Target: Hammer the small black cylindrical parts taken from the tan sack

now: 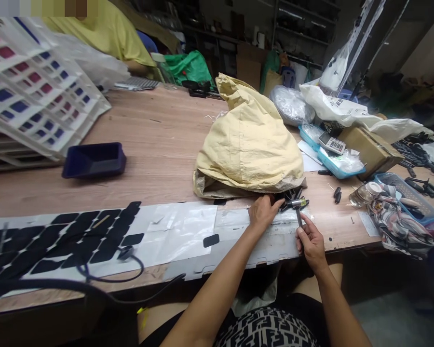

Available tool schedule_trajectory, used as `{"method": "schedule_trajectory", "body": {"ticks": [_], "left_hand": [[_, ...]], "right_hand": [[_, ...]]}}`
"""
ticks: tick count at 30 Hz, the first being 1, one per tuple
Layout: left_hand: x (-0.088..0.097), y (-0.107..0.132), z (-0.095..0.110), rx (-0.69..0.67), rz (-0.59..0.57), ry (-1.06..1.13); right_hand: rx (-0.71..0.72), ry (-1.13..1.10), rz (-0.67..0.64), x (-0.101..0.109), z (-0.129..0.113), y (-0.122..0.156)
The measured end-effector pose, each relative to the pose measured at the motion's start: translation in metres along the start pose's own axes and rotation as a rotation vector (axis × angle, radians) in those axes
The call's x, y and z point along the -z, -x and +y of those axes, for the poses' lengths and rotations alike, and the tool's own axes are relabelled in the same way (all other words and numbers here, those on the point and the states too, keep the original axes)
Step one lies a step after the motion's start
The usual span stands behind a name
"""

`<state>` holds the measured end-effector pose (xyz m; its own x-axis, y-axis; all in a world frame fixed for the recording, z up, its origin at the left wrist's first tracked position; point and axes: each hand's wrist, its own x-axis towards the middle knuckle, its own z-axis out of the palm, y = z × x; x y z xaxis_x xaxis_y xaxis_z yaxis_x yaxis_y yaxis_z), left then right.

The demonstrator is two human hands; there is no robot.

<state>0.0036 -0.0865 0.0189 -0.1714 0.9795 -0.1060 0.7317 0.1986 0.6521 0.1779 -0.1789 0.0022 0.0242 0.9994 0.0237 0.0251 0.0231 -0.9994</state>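
Observation:
My right hand (311,241) is closed round the dark handle of a T-shaped tool (299,218). A shiny cylinder with a yellowish band (297,204) lies across its top; whether the two are joined is unclear. To its left, my left hand (263,212) is bent at the mouth of a yellow cloth sack (251,144), its fingertips among small black parts (288,196). What those fingers grip is hidden. Under both hands runs a pale, scuffed sheet (238,241) along the table's front edge, with one black rounded pad (211,240) on it.
Rows of black pads (104,236) and a dark cable (133,279) lie at left. Behind them are a purple tray (94,161) and a white crate (39,91). A glass jar (363,195), blue baskets (412,193) and a carton (369,147) stand right. A person in yellow (108,33) is opposite.

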Motion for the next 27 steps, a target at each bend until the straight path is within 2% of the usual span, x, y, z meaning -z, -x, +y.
{"method": "schedule_trajectory", "body": {"ticks": [4, 10, 13, 17, 20, 23, 27], "left_hand": [[-0.003, -0.003, -0.003, -0.012, -0.046, -0.052], [0.003, 0.007, -0.013, -0.088, -0.015, -0.098], [0.017, 0.016, -0.033, -0.164, -0.027, -0.072], [0.040, 0.032, -0.072, -0.290, -0.068, -0.009], [0.048, 0.040, -0.093, -0.309, -0.085, 0.044], [0.047, 0.044, -0.099, -0.324, -0.068, 0.084], [0.037, 0.043, -0.094, -0.319, -0.007, 0.093]], "right_hand": [[0.004, -0.002, -0.005, 0.000, 0.001, 0.000], [0.003, 0.000, -0.004, 0.000, 0.000, 0.000], [-0.002, 0.004, -0.007, 0.000, -0.001, 0.001], [-0.010, 0.019, -0.003, -0.001, -0.005, 0.002], [-0.008, 0.028, -0.010, -0.001, -0.007, 0.002], [-0.002, 0.038, -0.022, -0.001, -0.008, 0.001], [0.003, 0.049, -0.035, -0.001, -0.007, 0.001]]}}
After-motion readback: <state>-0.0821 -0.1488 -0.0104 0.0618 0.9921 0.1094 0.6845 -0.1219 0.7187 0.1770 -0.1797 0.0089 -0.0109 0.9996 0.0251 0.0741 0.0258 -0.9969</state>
